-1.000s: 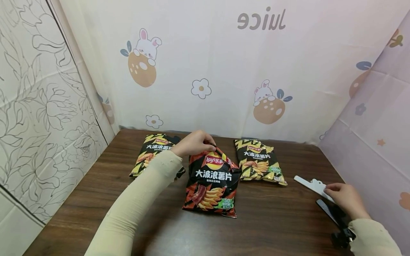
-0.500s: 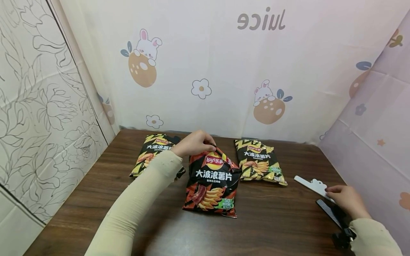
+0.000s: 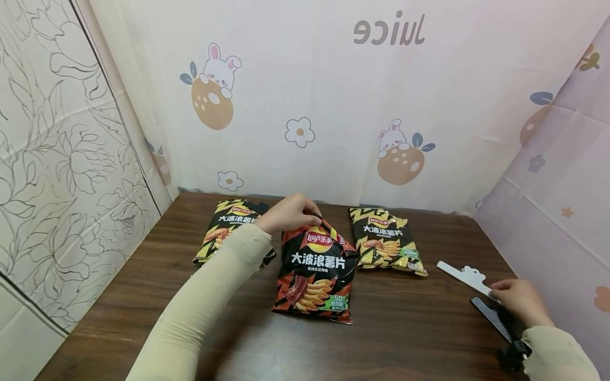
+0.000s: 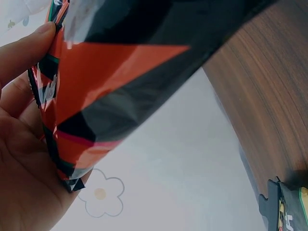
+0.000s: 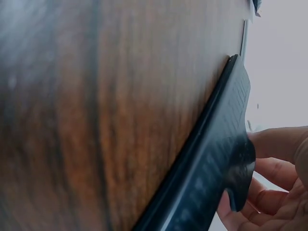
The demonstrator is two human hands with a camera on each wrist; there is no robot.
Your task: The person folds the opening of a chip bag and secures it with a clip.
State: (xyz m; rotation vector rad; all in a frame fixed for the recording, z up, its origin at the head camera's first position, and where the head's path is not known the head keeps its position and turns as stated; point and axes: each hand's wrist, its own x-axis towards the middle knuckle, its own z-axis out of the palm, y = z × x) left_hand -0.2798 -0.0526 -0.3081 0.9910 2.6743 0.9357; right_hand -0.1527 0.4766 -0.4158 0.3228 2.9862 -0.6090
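Note:
My left hand pinches the top edge of a red and black Lay's potato chip bag, standing upright in the middle of the table. In the left wrist view, the thumb presses against the folded upper edge of this bag. On the right lie a white bag clip and a black bag clip, nearly parallel. My right hand is at the white clip's near end, above the black one. In the right wrist view, the black clip partly hides its curled fingers; I cannot tell what they hold.
Two yellow and black Lay's bags lie on the brown wooden table: one at the left, partly behind the left arm, another at the right. A black clip sits at the left bag's edge. Printed curtains enclose the table.
My right hand has slid slightly right and toward me along the white clip, uncovering more of it. My left hand and the red bag have stayed still.

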